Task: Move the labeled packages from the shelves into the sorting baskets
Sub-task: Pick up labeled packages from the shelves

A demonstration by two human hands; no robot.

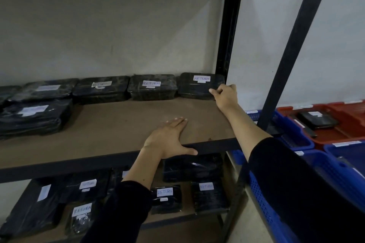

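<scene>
Dim shelves (pixel 118 124) hold many packages; red basket (pixel 335 124) right of them has few. My right hand (pixel 225 96) grips the rightmost package (pixel 195 87), my left hand (pixel 169 138) rests flat, holding nothing. Most work remains.

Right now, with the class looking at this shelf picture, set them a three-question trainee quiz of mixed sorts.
1. True or false: the left hand lies flat on the shelf board.
2. Which package do the right hand fingers grip?
A. the rightmost RETURN package
B. the package in the red basket
3. Fill in: the red basket sits to the ____ of the shelves.

Key: 1 true; 2 A; 3 right.
</scene>
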